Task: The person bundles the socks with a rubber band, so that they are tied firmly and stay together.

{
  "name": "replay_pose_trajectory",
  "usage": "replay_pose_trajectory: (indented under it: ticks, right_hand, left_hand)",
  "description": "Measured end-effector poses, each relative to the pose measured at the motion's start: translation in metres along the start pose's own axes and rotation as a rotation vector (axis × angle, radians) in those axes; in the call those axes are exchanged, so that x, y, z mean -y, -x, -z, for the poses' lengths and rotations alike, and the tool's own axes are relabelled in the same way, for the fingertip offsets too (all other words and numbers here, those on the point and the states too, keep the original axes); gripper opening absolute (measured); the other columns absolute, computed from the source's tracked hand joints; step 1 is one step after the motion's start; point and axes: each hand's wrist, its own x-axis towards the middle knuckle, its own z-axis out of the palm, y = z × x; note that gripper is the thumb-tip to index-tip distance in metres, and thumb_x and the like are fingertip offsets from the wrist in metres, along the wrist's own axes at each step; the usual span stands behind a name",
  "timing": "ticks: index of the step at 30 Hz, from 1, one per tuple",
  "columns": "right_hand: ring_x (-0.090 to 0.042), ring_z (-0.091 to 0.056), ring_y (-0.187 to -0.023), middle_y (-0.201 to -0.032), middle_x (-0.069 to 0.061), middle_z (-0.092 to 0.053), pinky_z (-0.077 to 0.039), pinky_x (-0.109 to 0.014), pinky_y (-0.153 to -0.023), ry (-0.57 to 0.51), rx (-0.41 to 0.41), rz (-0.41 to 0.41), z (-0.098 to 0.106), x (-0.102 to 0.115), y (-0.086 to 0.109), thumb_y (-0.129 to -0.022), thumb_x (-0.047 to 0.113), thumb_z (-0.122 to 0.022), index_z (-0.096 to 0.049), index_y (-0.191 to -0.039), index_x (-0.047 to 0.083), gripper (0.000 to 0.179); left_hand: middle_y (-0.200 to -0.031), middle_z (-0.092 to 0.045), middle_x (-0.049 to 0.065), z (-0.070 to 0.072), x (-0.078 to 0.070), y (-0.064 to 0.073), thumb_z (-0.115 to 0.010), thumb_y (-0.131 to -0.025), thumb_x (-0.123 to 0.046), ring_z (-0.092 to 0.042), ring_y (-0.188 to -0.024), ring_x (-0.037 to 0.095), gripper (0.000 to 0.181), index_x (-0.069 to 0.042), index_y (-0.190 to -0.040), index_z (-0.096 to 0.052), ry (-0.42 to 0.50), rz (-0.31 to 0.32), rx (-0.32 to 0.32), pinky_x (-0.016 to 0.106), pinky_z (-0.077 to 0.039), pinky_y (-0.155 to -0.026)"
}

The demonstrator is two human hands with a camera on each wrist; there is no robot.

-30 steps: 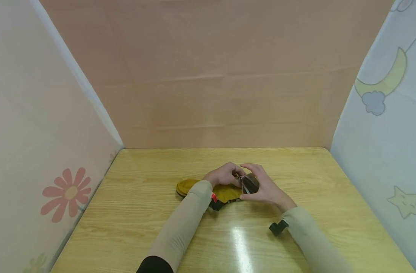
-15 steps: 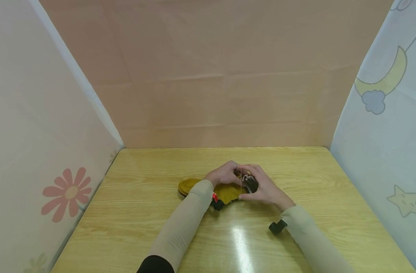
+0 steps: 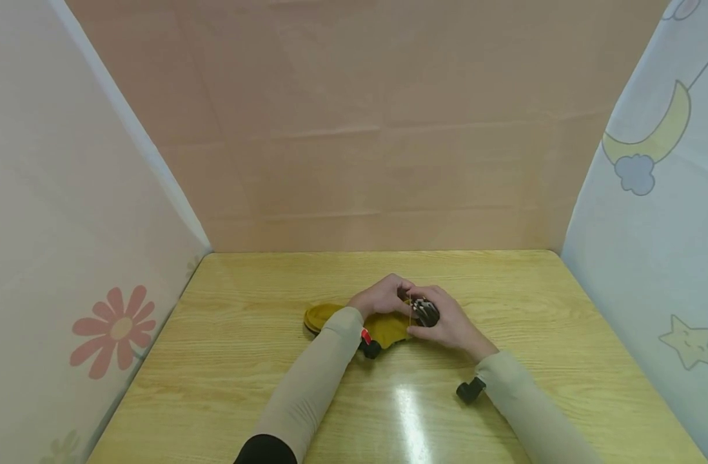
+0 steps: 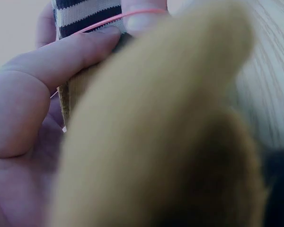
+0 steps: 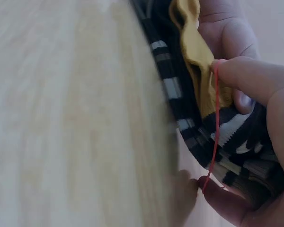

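Folded mustard-yellow socks (image 3: 391, 328) with a dark striped part lie across the table's middle. My left hand (image 3: 383, 296) grips the bundle from the left and above; in the left wrist view its thumb presses on the black-and-white stripes (image 4: 87, 14). At the right end, my right hand (image 3: 451, 322) curls round the striped end (image 3: 426, 312). A thin red rubber band (image 5: 217, 113) runs taut between the right thumb and a finger, across the socks. The band (image 4: 106, 20) also crosses the stripes beside the left thumb. Blurred yellow cloth (image 4: 156, 118) fills much of the left wrist view.
A wooden table (image 3: 226, 386) carries the bundle, with a pinkish-tan backdrop (image 3: 383, 161) behind it. Patterned panels stand at left and right. Black wrist cameras, one at the left wrist (image 3: 369, 349) and one at the right (image 3: 470, 390), hang close over the tabletop.
My right hand has drawn in, its fingers and thumb now closer round the striped end with the band. The socks shifted slightly right early on; my left hand has barely moved.
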Motion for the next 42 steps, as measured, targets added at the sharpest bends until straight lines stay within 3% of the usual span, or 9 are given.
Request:
replay_pose_trajectory:
  ticks: [9, 21, 26, 31, 35, 42]
  right_hand:
    - [-0.038, -0.064, -0.123, -0.137, -0.014, -0.066, -0.051, -0.059, -0.103, -0.041, 0.002, -0.016, -0.0032, -0.0031, 0.0020, -0.076, 0.018, -0.096, -0.064, -0.138, 0.015, 0.070]
    - [-0.034, -0.064, -0.124, -0.140, -0.011, -0.065, -0.052, -0.058, -0.102, -0.117, 0.072, -0.087, 0.0020, -0.0065, 0.0056, -0.078, 0.017, -0.095, -0.057, -0.148, 0.025, 0.079]
    - [-0.032, -0.061, -0.126, -0.144, -0.010, -0.060, -0.049, -0.056, -0.103, -0.170, 0.108, -0.130, 0.0027, -0.0078, 0.0077, -0.078, 0.018, -0.095, -0.051, -0.151, 0.032, 0.086]
    - [-0.033, -0.061, -0.122, -0.141, -0.014, -0.060, -0.050, -0.054, -0.100, -0.225, 0.110, -0.155, 0.0001, -0.0088, 0.0082, -0.086, 0.017, -0.090, -0.051, -0.150, 0.031, 0.076]
    - [-0.033, -0.062, -0.122, -0.138, -0.011, -0.065, -0.049, -0.057, -0.102, -0.215, 0.092, -0.160, 0.0002, -0.0098, 0.0070, -0.088, 0.014, -0.087, -0.058, -0.144, 0.027, 0.064]
    - [-0.038, -0.060, -0.127, -0.137, -0.013, -0.066, -0.045, -0.064, -0.106, -0.193, 0.084, -0.166, 0.0028, -0.0090, 0.0031, -0.089, 0.007, -0.084, -0.063, -0.141, 0.019, 0.058]
  left_hand:
    - [-0.102, -0.075, -0.007, -0.0029, 0.0053, 0.0014, -0.087, -0.087, -0.010, -0.058, -0.092, 0.010, 0.020, -0.016, -0.105, -0.080, 0.051, 0.020, -0.013, 0.027, -0.047, -0.090]
    - [-0.110, -0.075, -0.010, -0.0031, 0.0059, 0.0017, -0.087, -0.088, -0.013, -0.062, -0.106, 0.010, 0.025, -0.020, -0.111, -0.080, 0.072, 0.062, -0.033, 0.036, -0.046, -0.103]
    - [-0.111, -0.075, -0.010, -0.0031, 0.0046, 0.0012, -0.086, -0.088, -0.011, -0.063, -0.105, 0.009, 0.027, -0.019, -0.113, -0.080, 0.079, 0.045, -0.041, 0.035, -0.047, -0.104]
    - [-0.107, -0.076, -0.007, -0.0038, 0.0061, -0.0001, -0.085, -0.088, -0.010, -0.061, -0.098, 0.010, 0.023, -0.017, -0.109, -0.080, 0.086, 0.029, -0.047, 0.030, -0.048, -0.096]
    - [-0.103, -0.076, -0.007, -0.0044, 0.0075, -0.0005, -0.087, -0.087, -0.010, -0.061, -0.094, 0.011, 0.019, -0.015, -0.105, -0.081, 0.096, 0.052, -0.055, 0.029, -0.048, -0.092]
    - [-0.105, -0.077, -0.009, -0.0025, -0.0003, 0.0034, -0.088, -0.088, -0.018, -0.064, -0.100, 0.008, 0.018, -0.017, -0.105, -0.081, 0.027, 0.063, -0.053, 0.030, -0.049, -0.097]
